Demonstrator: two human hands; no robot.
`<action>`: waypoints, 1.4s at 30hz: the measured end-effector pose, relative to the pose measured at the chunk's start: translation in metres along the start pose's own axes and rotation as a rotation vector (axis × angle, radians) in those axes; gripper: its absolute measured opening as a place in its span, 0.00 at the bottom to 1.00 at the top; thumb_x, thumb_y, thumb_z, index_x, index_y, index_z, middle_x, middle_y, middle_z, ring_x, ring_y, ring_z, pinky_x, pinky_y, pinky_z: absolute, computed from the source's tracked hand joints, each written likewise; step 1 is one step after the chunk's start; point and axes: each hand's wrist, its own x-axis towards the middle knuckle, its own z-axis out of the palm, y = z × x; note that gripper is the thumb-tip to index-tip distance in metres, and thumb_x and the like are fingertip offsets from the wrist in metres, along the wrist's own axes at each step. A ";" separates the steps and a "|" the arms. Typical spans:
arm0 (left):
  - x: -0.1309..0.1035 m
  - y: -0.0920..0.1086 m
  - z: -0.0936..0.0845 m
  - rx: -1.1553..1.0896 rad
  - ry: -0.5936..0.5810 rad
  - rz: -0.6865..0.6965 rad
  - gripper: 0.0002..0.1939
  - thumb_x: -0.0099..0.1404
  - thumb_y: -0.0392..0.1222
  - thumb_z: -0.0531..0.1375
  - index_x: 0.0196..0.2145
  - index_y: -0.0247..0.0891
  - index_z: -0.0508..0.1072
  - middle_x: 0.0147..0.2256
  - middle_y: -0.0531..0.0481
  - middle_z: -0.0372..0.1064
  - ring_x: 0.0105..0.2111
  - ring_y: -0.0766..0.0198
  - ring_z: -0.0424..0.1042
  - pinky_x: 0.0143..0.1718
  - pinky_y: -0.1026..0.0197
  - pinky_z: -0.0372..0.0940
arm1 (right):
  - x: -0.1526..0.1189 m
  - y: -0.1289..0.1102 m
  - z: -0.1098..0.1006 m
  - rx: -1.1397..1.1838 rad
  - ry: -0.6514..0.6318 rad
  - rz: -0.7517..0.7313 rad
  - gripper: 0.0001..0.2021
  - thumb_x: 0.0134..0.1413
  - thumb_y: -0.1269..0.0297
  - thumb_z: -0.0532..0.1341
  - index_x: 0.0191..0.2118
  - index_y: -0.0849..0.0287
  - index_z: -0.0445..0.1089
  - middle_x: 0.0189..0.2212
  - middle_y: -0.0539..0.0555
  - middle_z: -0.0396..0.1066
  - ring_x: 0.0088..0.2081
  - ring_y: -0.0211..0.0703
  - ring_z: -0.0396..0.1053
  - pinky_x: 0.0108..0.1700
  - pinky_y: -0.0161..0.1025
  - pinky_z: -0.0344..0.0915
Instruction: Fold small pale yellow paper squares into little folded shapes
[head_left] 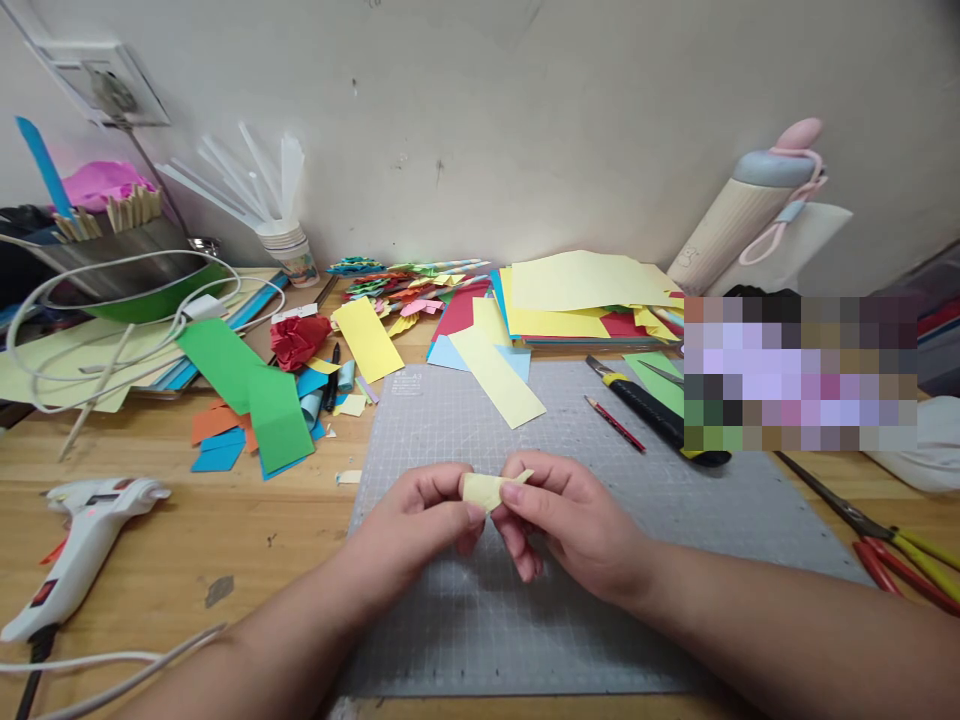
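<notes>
A small piece of pale yellow paper is held above the grey cutting mat, pinched between both hands. My left hand grips its left end between thumb and fingers. On the other end, my right hand is closed with the thumb pressed on the paper, and a pointed corner sticks out above it. The paper looks bent or folded; the fingers hide part of it. Beyond the hands lies a pale yellow paper strip on the mat.
A red pencil and a black utility knife lie on the mat. Scissors are at right, a white glue gun at left. Green paper, a crumpled red paper piece and stacked sheets line the back.
</notes>
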 end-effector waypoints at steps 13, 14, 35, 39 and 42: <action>0.002 0.006 0.005 0.042 0.078 0.040 0.13 0.59 0.46 0.63 0.25 0.37 0.65 0.25 0.54 0.65 0.26 0.67 0.62 0.29 0.64 0.54 | 0.000 -0.006 0.004 -0.220 0.050 0.006 0.13 0.54 0.58 0.61 0.24 0.59 0.62 0.19 0.46 0.64 0.18 0.31 0.62 0.22 0.31 0.59; 0.002 0.006 0.005 0.052 0.083 0.030 0.14 0.59 0.47 0.63 0.24 0.37 0.65 0.24 0.54 0.65 0.26 0.67 0.61 0.28 0.64 0.53 | 0.000 -0.006 0.004 -0.232 0.043 -0.002 0.13 0.55 0.58 0.60 0.24 0.59 0.62 0.19 0.46 0.64 0.19 0.31 0.62 0.22 0.31 0.59; 0.003 -0.005 -0.001 -0.044 0.127 0.005 0.15 0.56 0.48 0.66 0.26 0.36 0.65 0.22 0.56 0.61 0.24 0.69 0.56 0.27 0.64 0.47 | 0.000 -0.005 0.005 -0.234 0.039 -0.026 0.14 0.55 0.56 0.61 0.24 0.58 0.60 0.17 0.44 0.61 0.18 0.32 0.60 0.22 0.31 0.58; 0.002 -0.003 0.000 -0.048 0.165 0.029 0.18 0.54 0.49 0.67 0.23 0.36 0.64 0.21 0.57 0.59 0.23 0.70 0.52 0.25 0.65 0.46 | 0.000 -0.005 0.004 -0.224 0.063 -0.012 0.16 0.54 0.55 0.62 0.24 0.58 0.59 0.16 0.44 0.61 0.18 0.32 0.60 0.22 0.31 0.57; 0.003 -0.005 -0.001 -0.081 0.171 0.002 0.18 0.52 0.49 0.68 0.22 0.36 0.65 0.19 0.58 0.58 0.21 0.71 0.51 0.24 0.65 0.45 | 0.001 -0.005 0.004 -0.226 0.100 -0.038 0.16 0.53 0.56 0.62 0.24 0.58 0.59 0.16 0.44 0.61 0.18 0.32 0.60 0.22 0.32 0.57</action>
